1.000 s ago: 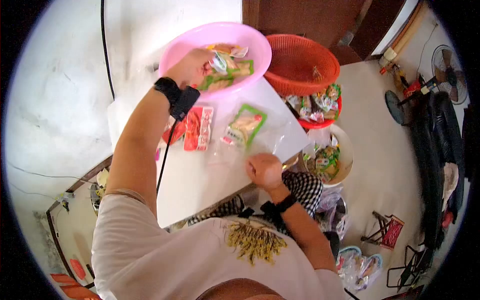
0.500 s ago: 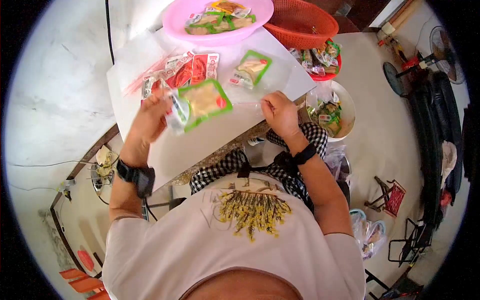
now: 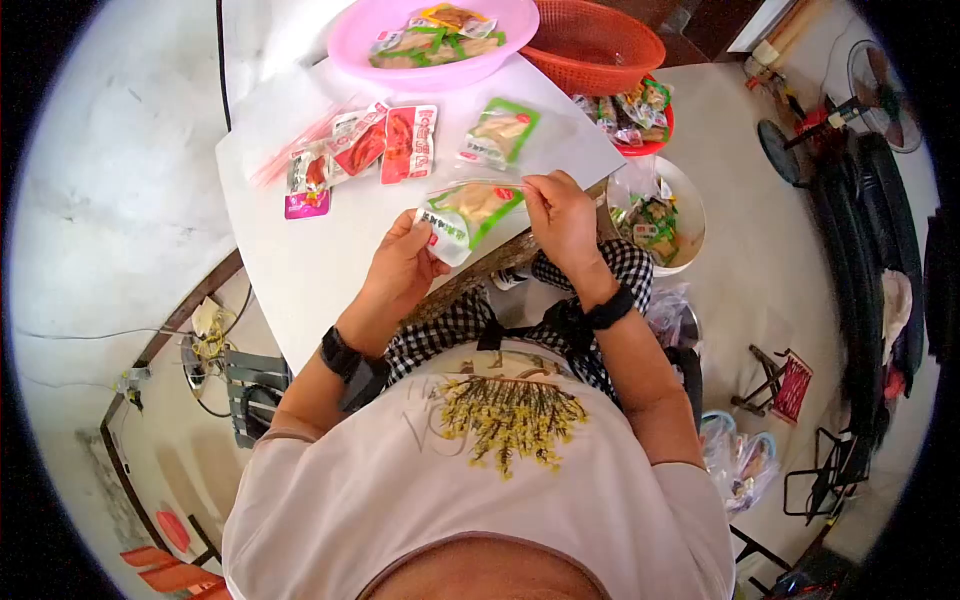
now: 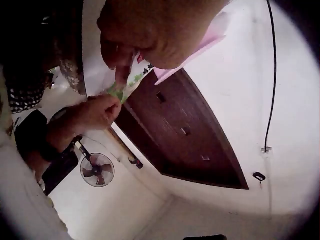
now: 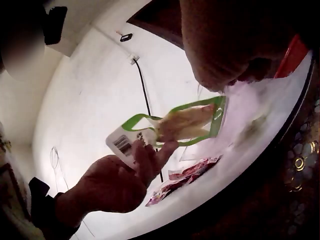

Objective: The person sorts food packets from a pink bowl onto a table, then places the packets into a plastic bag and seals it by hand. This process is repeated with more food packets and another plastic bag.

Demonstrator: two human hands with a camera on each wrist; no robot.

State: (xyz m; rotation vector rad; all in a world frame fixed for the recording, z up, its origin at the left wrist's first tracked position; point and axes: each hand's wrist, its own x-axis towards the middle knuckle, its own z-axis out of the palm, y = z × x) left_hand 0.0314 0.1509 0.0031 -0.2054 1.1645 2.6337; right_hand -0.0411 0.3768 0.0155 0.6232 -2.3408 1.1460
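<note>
My left hand [image 3: 402,262] pinches the white printed end of a green-edged food packet [image 3: 486,205], which shows pale pieces through its clear window. My right hand [image 3: 563,222], fingers curled, pinches the edge of a clear plastic bag [image 3: 455,184] whose rim runs along the packet's upper side. The packet's far end reaches close to the right fingers. In the right wrist view the packet [image 5: 185,122] is tilted above the white table. A second green-edged packet [image 3: 500,132] lies on the table beyond the hands, with several red packets [image 3: 408,145] to its left.
At the table's far edge stands a pink basin [image 3: 345,45] with more packets. Beside it is a red basket [image 3: 590,75], with another red container of packets [image 3: 650,147] below. A white bucket [image 3: 690,235] stands right of the table [image 3: 290,265]. Clear bags with red edges [image 3: 300,145] lie at the left.
The left hand came out of the pink basin with a green-edged packet and carried it toward me, then right to the right hand. The right hand, holding the clear bag, shifted slightly up.
</note>
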